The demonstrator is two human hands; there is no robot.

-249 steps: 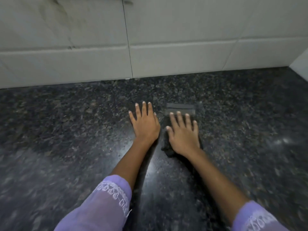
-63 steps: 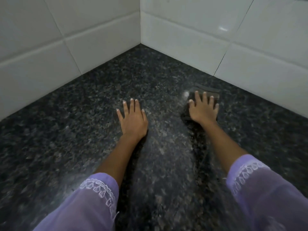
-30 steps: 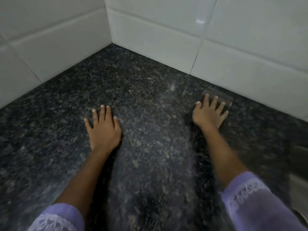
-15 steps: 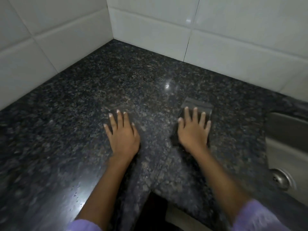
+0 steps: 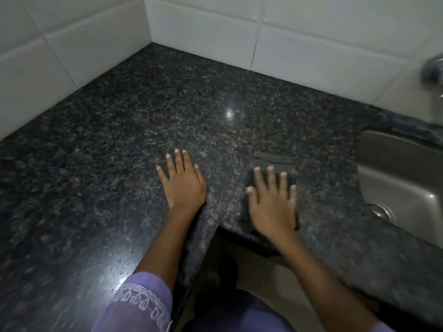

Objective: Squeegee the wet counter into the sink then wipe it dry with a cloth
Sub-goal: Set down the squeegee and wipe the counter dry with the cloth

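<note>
A dark grey folded cloth lies on the black speckled granite counter, near its inner front corner. My right hand presses flat on the cloth, fingers spread, covering most of it. My left hand rests flat on the bare counter to the left of it, palm down, holding nothing. The steel sink is set into the counter at the right, its drain showing. No squeegee is in view.
White tiled walls meet in a corner behind the counter. A metal tap sticks in at the far right edge. The counter's front edge cuts in below my arms, with floor beneath.
My right hand has slid the cloth back from the right wall toward the counter's front edge. The left hand stayed flat beside it. The view shifted, and the sink came into sight.
</note>
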